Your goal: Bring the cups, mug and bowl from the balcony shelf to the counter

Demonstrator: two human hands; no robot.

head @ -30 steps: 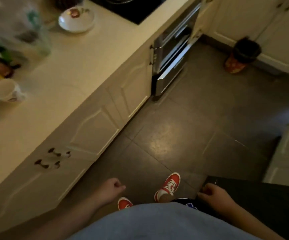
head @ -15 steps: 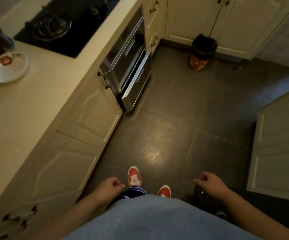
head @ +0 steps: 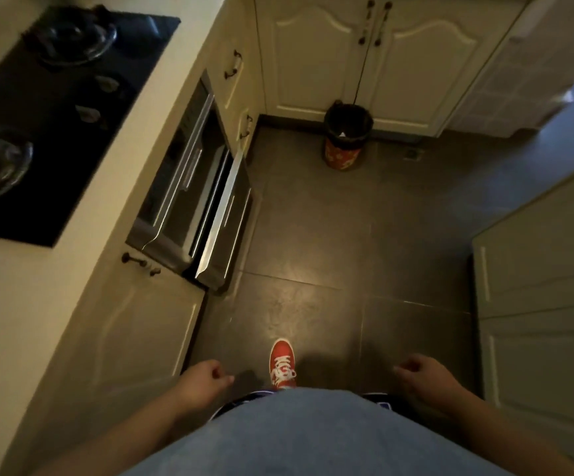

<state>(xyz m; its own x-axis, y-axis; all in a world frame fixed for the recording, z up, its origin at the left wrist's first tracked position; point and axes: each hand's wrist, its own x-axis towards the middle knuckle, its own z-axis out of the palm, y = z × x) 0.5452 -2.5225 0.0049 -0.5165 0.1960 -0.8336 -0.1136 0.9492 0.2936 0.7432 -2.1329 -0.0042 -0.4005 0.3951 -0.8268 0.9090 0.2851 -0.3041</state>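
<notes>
Floor (head: 330, 235) of dark tiles is seen stretching ahead between cream cabinets, and a red shoe (head: 282, 364) is planted on it in mid-stride. The left hand (head: 203, 376) is held low beside the body, its grip loosely curled with nothing in it. The right hand (head: 423, 374) is carried on the other side in the same manner, fingers half bent, and nothing is held there either. Both are kept well apart, with the blue shirt (head: 313, 431) filling the bottom of the view between them.

Along the left, the desk (head: 14, 297) is seen as a pale worktop, and a black hob (head: 55, 108) with two burners is set into it. No cups, mug or bowl are caught in the view, so where they sit cannot be told. Below the desk edge, a steel appliance (head: 192, 201) is built into the cabinets, and its lower drawer is stood slightly ajar. Ahead, double cabinet doors (head: 368, 56) are shut, and just before them a small bin (head: 347, 135) with a black liner and red patterned sides is stood on the floor. On the right, another pale cabinet (head: 539, 304) is passed close by.
</notes>
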